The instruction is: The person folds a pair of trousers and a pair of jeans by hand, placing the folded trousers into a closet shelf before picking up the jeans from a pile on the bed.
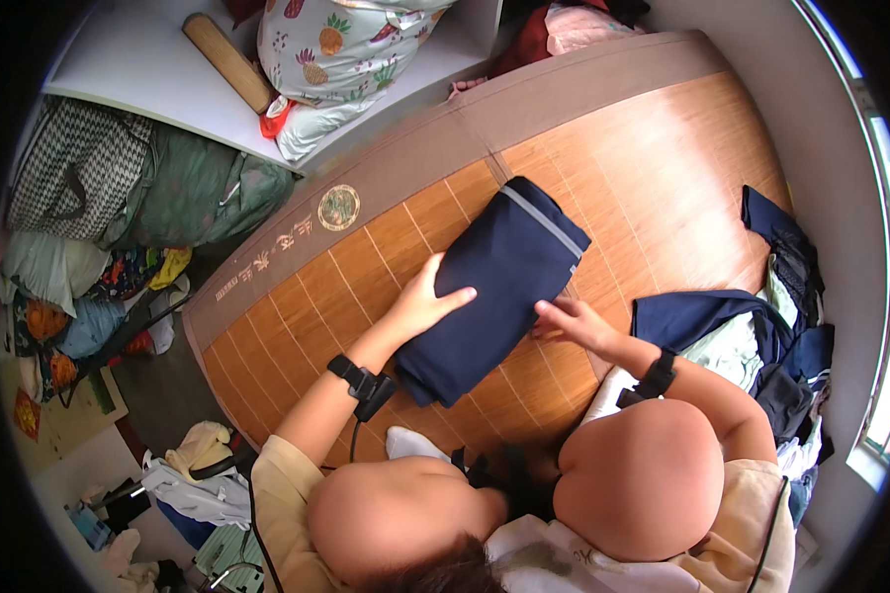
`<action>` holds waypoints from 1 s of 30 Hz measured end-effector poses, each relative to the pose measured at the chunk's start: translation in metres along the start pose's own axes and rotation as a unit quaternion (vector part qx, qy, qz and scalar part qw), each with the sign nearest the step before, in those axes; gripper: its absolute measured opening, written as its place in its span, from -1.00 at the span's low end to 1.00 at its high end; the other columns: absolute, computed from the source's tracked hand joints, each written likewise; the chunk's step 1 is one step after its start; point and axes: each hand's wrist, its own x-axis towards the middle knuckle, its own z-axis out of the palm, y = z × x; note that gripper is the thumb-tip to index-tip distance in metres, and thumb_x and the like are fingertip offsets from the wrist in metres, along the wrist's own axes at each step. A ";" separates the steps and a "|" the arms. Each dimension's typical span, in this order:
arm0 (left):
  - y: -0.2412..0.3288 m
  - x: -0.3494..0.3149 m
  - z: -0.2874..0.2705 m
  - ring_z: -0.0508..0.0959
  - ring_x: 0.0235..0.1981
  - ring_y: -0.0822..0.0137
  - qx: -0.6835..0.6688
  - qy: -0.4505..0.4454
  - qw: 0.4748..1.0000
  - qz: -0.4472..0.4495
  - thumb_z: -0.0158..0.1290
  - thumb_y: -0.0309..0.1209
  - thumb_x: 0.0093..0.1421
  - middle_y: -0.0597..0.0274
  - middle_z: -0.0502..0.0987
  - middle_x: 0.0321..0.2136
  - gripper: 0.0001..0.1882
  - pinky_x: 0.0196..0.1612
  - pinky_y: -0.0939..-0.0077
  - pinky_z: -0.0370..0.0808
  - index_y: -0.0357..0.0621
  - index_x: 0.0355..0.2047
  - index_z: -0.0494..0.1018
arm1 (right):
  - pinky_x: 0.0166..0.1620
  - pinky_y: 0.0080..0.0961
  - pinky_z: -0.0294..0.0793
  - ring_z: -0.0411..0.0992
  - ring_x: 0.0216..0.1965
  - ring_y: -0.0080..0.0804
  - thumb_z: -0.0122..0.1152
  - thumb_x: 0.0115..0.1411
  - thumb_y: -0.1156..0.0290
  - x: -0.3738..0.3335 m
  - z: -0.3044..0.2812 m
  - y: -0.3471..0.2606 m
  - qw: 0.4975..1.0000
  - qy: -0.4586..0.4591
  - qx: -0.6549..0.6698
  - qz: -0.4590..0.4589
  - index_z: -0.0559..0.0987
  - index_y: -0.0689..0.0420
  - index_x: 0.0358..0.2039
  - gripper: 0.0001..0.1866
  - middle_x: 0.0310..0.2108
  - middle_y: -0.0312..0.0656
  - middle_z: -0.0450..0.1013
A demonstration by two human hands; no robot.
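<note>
Folded garment [499, 287]: dark navy, with one pale grey stripe near its far end. Mat [653, 148]: warm orange-brown bamboo slats, bordered by a dull brown cloth band bearing a round gold emblem and gold characters. Pillow [341, 59]: white, printed with orange pineapples and green leaves. Clothes pile [761, 336]: navy mixed with pale mint green and black. Wrist straps: black. Bag [74, 168]: black-and-white zigzag weave. Bundle [203, 188]: muted green. Rolling pin [227, 61]: light tan wood
</note>
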 end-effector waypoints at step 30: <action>0.494 -0.193 -0.013 0.37 0.01 0.26 -0.151 -0.044 0.985 -0.075 0.25 -0.25 -0.03 0.03 0.36 -0.01 -0.25 0.08 0.39 0.31 -0.32 0.10 0.18 | -0.03 -0.37 0.34 0.40 -0.09 -0.12 0.12 0.17 0.25 -0.362 0.024 -0.281 0.946 0.023 -0.172 -0.273 0.42 0.24 -0.08 -0.61 -0.14 0.02 0.44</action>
